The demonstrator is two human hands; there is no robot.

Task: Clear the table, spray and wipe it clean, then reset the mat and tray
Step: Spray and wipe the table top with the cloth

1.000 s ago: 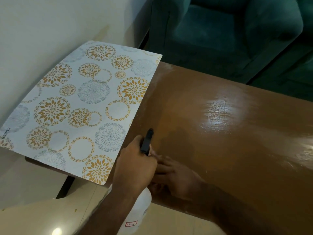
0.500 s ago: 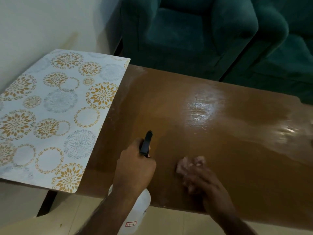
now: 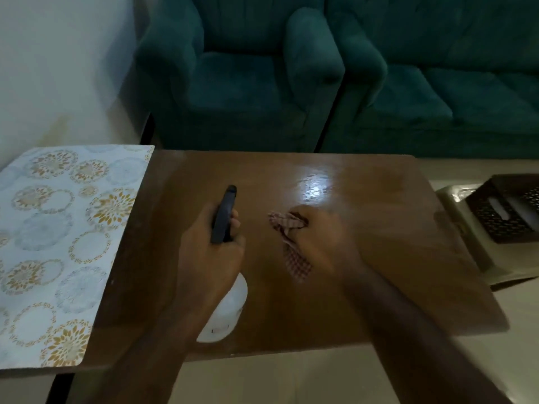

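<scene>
A brown wooden table with a wet shine fills the middle of the head view. My left hand grips a white spray bottle by its black trigger head, held above the table's near left part. My right hand presses a red-and-white checked cloth onto the tabletop near the centre. A floral mat with gold and grey circles lies over the table's left end, overhanging it.
A beige tray holding a dark perforated basket sits on the floor off the table's right edge. Green armchair and sofa stand behind the table. A white wall is at the left.
My right hand with the cloth has slid away from the near edge toward the table's centre. The view has swung right, bringing the tray and basket into sight. The spray bottle stays in my left hand.
</scene>
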